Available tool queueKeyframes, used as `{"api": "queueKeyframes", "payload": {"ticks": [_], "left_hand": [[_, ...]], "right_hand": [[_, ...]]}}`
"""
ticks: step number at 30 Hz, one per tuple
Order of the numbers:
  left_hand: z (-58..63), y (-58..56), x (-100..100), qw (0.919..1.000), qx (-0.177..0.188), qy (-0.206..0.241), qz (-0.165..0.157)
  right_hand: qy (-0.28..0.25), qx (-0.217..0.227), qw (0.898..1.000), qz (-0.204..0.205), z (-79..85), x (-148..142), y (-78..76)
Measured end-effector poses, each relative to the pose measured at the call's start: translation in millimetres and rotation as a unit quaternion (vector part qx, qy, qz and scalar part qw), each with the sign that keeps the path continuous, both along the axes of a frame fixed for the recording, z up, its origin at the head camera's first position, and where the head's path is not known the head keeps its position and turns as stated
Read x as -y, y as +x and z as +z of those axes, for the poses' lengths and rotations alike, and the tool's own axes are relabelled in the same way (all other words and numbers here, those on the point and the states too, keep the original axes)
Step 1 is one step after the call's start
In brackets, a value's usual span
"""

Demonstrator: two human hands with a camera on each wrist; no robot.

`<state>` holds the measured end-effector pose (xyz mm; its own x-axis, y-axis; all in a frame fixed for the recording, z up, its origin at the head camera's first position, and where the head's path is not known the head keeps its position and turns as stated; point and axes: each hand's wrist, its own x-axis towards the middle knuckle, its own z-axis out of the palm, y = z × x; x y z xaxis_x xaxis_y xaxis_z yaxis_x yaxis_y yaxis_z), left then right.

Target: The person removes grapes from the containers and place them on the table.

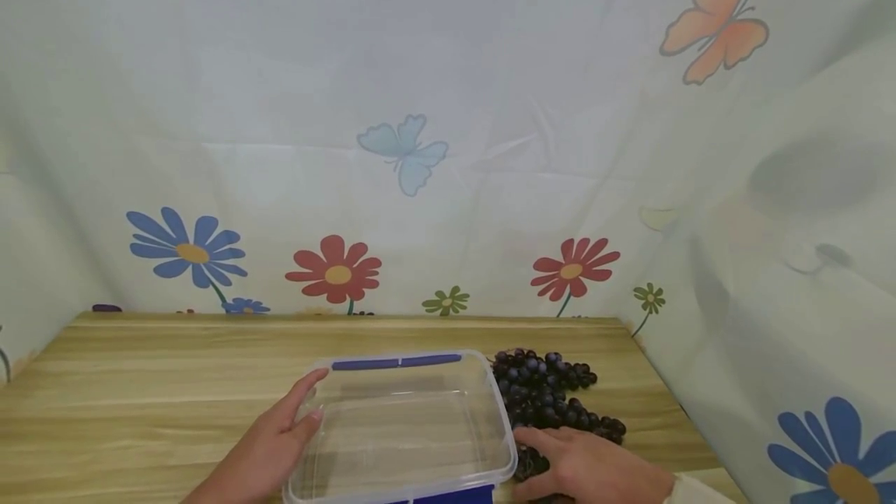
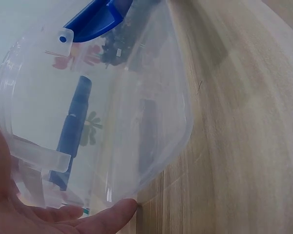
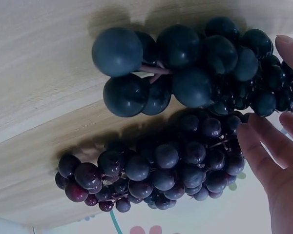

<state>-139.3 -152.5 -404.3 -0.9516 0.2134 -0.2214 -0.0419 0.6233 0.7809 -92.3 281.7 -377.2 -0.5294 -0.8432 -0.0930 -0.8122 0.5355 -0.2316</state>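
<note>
A clear plastic container (image 1: 392, 442) with blue clip latches stands lidless on the table, tilting not evident. At its left side my left hand (image 1: 269, 438) holds the rim, the thumb over the edge and the fingers along the outer wall. In the left wrist view, a finger (image 2: 112, 214) lies against the container's wall near the tabletop. Bunches of dark grapes (image 1: 539, 395) lie to the container's right. My right hand (image 1: 581, 461) is at the nearer bunch (image 3: 185, 53), its thumb and fingers spread to either side. Another bunch (image 3: 161, 170) lies beside it.
The wooden tabletop (image 1: 175, 379) ends at a pale cloth backdrop (image 1: 280, 99) printed with flowers and butterflies. That cloth also rises along the right side. A small dark object (image 1: 106, 308) shows at the table's far left corner.
</note>
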Motion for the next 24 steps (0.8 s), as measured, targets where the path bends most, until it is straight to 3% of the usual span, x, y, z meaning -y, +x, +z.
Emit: {"api": "queueKeyframes", "payload": {"ticks": [9, 17, 19, 24], "left_hand": [[1.8, -2.7, 4, 0.9998, 0.017, 0.01, 0.007], [0.5, -6.1, 12, 0.9998, -0.013, -0.003, -0.012], [3.0, -6.8, 14, 0.999, -0.037, -0.014, -0.019], [18.8, -10.3, 10, 0.9919, -0.107, -0.063, -0.03]], "right_hand": [[-0.017, -0.046, 0.999, -0.002, 17.1, -5, 0.0], [-0.046, -0.01, 0.993, -0.107, 37.8, 0, 3.4], [-0.044, -0.032, 0.991, -0.125, 39.9, 2, 2.5], [-0.035, -0.137, 0.98, -0.139, 42.5, 13, -4.0]]}}
